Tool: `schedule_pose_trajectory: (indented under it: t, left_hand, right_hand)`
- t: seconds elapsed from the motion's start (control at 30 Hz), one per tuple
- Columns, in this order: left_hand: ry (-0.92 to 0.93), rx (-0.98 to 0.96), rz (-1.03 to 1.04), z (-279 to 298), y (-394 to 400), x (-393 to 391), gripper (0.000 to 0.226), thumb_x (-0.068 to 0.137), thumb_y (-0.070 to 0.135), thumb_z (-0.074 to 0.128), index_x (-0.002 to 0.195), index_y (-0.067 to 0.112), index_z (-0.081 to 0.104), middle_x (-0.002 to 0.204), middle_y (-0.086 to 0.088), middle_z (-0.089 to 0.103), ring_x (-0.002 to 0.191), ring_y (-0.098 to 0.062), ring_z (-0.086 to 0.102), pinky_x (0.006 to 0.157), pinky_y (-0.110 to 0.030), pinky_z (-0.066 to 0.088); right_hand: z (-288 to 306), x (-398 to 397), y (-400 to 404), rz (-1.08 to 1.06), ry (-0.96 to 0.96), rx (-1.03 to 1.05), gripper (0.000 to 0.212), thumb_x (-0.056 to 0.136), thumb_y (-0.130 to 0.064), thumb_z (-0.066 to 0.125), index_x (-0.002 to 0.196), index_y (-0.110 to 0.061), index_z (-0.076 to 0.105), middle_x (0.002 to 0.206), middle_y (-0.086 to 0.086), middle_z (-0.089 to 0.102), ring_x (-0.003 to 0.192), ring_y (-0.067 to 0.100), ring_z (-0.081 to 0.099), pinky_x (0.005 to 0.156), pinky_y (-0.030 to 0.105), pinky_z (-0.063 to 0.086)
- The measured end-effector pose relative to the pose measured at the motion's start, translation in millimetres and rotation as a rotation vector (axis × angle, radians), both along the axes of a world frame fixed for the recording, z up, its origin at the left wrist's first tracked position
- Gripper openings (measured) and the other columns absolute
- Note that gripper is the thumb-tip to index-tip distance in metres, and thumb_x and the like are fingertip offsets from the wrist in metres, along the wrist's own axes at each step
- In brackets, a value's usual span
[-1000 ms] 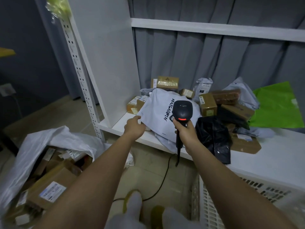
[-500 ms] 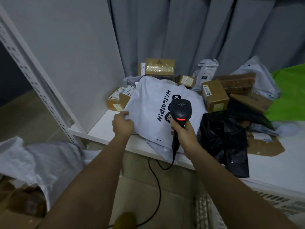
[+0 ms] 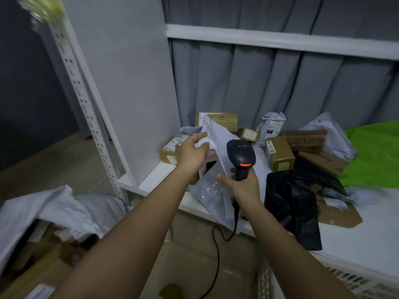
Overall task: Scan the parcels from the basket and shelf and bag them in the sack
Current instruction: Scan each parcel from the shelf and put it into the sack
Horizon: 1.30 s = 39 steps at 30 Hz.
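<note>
Left hand (image 3: pixel 194 152) grips the upper left edge of the grey mailer (image 3: pixel 218 134), tipping it up off the shelf (image 3: pixel 151 180) — its long axis runs from upper left down toward the shelf's front lip. Right hand (image 3: pixel 241 184) is wrapped round the handle of the scanner (image 3: pixel 240 154), red light lit, head just beside the mailer's right face. The sack (image 3: pixel 54 210) gapes low to the left — nearer the left hand, which likely carries the mailer there once scanned.
</note>
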<state>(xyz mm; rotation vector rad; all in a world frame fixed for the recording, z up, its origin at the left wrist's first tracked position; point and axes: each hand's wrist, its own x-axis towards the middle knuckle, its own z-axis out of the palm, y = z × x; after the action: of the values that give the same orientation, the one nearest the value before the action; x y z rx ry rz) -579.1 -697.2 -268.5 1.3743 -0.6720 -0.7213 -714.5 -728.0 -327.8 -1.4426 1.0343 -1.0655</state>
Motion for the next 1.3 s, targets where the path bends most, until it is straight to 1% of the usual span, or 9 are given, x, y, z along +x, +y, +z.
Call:
schedule_pose_trajectory:
  t: [0.17, 0.27, 0.37, 0.6, 0.87, 0.97, 1.07, 1.17, 1.3]
  left_hand:
    - [-0.011, -0.096, -0.107, 54.4, 51.2, -18.3, 0.039, 0.093, -0.007, 0.049, 0.130, 0.005, 0.056, 0.127, -0.005, 0.050, 0.110, -0.026, 0.060, 0.070, -0.016, 0.057]
    - [-0.079, -0.136, -0.163, 75.8, 82.0, -24.3, 0.044, 0.094, -0.005, 0.050, 0.132, 0.014, 0.055, 0.130, -0.003, 0.049, 0.113, -0.020, 0.056, 0.075, -0.017, 0.056]
    - [-0.123, -0.173, -0.204, 86.0, 116.9, -29.8, 0.054, 0.093, -0.002, 0.053, 0.140, 0.025, 0.047, 0.129, 0.008, 0.052, 0.118, -0.015, 0.055, 0.090, -0.027, 0.054]
    - [-0.187, -0.081, -0.011, 85.4, 166.5, -26.8, 0.069, 0.094, 0.001, 0.053, 0.152, 0.026, 0.025, 0.156, 0.001, 0.030, 0.142, -0.020, 0.030, 0.110, -0.037, 0.035]
    - [0.018, 0.135, 0.213, 45.8, 165.3, 6.5, 0.107, 0.077, 0.023, 0.074, 0.154, 0.021, -0.002, 0.160, -0.006, 0.013, 0.142, -0.029, 0.026, 0.115, -0.045, 0.028]
    - [0.030, 0.089, 0.296, 46.6, 155.1, 21.5, 0.084, 0.085, 0.014, 0.068, 0.151, 0.012, 0.015, 0.147, -0.008, 0.037, 0.128, -0.028, 0.043, 0.102, -0.037, 0.038]
    - [0.004, 0.052, 0.276, 49.5, 160.9, 27.6, 0.035, 0.089, 0.019, 0.065, 0.121, 0.007, 0.055, 0.106, -0.006, 0.066, 0.092, -0.023, 0.064, 0.076, -0.031, 0.050]
    - [-0.104, -0.010, 0.264, 55.1, 169.8, 23.0, 0.011, 0.095, 0.021, 0.059, 0.101, 0.012, 0.060, 0.086, 0.000, 0.065, 0.076, -0.014, 0.063, 0.072, -0.029, 0.051]
    - [-0.193, -0.055, 0.315, 69.2, 177.4, 24.8, 0.006, 0.096, 0.020, 0.057, 0.098, 0.015, 0.059, 0.083, 0.006, 0.060, 0.074, -0.009, 0.058, 0.069, -0.026, 0.047]
  right_hand:
    - [38.2, 12.9, 26.9, -0.148, 0.095, -0.150, 0.027, 0.084, -0.007, 0.069, 0.108, -0.013, 0.058, 0.091, 0.000, 0.059, 0.090, 0.020, 0.058, 0.071, 0.024, 0.038]
    - [66.1, 5.8, 41.2, -0.255, -0.049, -0.148, 0.017, 0.086, -0.006, 0.065, 0.094, -0.015, 0.053, 0.080, -0.002, 0.056, 0.084, 0.022, 0.056, 0.070, 0.024, 0.035]
    - [95.0, -16.6, 63.3, -0.188, -0.069, -0.160, 0.021, 0.085, -0.007, 0.066, 0.102, -0.015, 0.057, 0.087, 0.001, 0.060, 0.083, 0.018, 0.056, 0.075, 0.025, 0.038]
    - [151.0, -62.9, 104.9, 0.024, -0.050, -0.151, 0.016, 0.085, -0.005, 0.068, 0.084, -0.014, 0.055, 0.067, 0.007, 0.055, 0.054, 0.017, 0.050, 0.054, 0.027, 0.043]
    - [155.2, -71.3, 103.1, 0.053, -0.152, -0.041, 0.018, 0.080, -0.004, 0.073, 0.083, -0.007, 0.055, 0.057, 0.008, 0.055, 0.043, 0.017, 0.050, 0.047, 0.025, 0.046]
    - [146.3, -66.9, 87.4, 0.014, -0.164, 0.027, 0.018, 0.080, -0.001, 0.071, 0.082, -0.007, 0.054, 0.051, 0.005, 0.055, 0.039, 0.017, 0.049, 0.047, 0.025, 0.046]
    - [138.9, -66.4, 78.1, -0.056, -0.194, 0.046, 0.018, 0.080, -0.003, 0.071, 0.091, -0.005, 0.058, 0.062, 0.008, 0.059, 0.043, 0.018, 0.053, 0.052, 0.029, 0.047]
    - [134.3, -66.5, 77.7, -0.136, -0.216, 0.028, 0.029, 0.079, -0.010, 0.076, 0.105, -0.006, 0.062, 0.083, 0.008, 0.065, 0.068, 0.024, 0.060, 0.066, 0.034, 0.049]
    - [130.5, -68.7, 86.7, -0.219, -0.230, -0.026, 0.029, 0.082, -0.017, 0.075, 0.103, -0.014, 0.056, 0.095, 0.010, 0.062, 0.077, 0.024, 0.058, 0.061, 0.031, 0.047]
